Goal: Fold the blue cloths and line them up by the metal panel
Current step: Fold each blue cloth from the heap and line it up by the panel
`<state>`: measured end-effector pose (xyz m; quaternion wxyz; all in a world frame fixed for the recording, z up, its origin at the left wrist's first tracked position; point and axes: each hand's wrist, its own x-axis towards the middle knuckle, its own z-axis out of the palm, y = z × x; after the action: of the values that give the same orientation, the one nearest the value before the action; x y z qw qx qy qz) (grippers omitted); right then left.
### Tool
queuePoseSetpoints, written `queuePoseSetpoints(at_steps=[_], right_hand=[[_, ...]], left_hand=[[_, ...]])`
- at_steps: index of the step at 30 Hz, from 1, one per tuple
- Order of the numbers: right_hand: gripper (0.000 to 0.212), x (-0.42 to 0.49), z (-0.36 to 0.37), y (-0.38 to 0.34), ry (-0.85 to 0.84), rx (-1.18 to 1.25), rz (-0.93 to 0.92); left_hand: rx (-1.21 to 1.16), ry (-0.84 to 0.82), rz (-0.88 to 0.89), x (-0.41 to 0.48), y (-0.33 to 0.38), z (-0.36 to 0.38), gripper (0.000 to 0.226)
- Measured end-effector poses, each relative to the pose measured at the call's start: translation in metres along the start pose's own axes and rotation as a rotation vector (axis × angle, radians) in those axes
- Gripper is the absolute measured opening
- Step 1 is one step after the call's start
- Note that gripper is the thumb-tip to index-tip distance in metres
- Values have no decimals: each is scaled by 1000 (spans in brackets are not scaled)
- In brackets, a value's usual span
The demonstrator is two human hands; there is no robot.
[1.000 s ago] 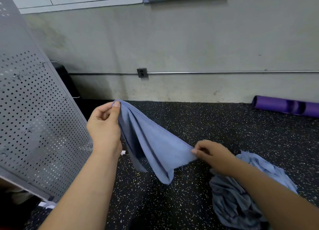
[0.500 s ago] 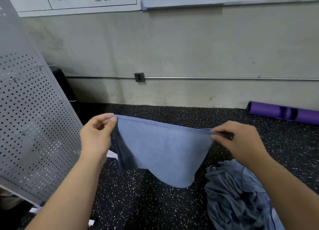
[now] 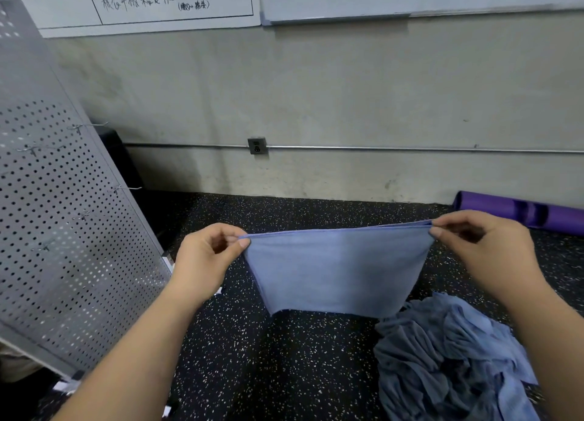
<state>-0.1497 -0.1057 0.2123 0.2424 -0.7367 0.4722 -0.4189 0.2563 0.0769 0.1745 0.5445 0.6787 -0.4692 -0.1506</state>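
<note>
Right of metal panel [image 3: 63, 231]: blue cloth [image 3: 338, 272], mid-fold.
Hands: left hand [image 3: 205, 259], right hand [image 3: 483, 246] pinch top corners.
Next: bring corners together.

There were two hands, a left hand [image 3: 205, 259] and a right hand [image 3: 483, 250]. One cloth [image 3: 338, 269] hung spread between them. One heap [image 3: 448, 357] of more blue cloths lay on the floor; how many it held could not be told. One panel [image 3: 63, 231] stood at the left, with at least five hooks [image 3: 85, 126] on it. By the wall were one mat [image 3: 521, 212], one socket [image 3: 257, 145] and one pipe [image 3: 410, 149]. Two boards [image 3: 142, 6] hung above.
</note>
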Motion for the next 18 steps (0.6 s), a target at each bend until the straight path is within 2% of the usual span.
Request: queuePoseSetpoints(at_steps=[3, 6, 11, 14, 18], right_hand=[[26, 1, -5, 2, -15, 76, -5], [32, 1, -10, 5, -42, 15, -14], [9, 0, -12, 8, -52, -117, -26], [4, 1, -12, 10, -52, -44, 25], [2, 2, -12, 9, -3, 181, 108]], left_hand=[[-22, 10, 34, 0, 7, 1, 14], [-32, 8, 61, 0, 13, 4, 14], [-47, 16, 45, 2, 11, 10, 14], [-82, 9, 28, 4, 8, 12, 8], [-72, -2, 18, 4, 10, 15, 5]])
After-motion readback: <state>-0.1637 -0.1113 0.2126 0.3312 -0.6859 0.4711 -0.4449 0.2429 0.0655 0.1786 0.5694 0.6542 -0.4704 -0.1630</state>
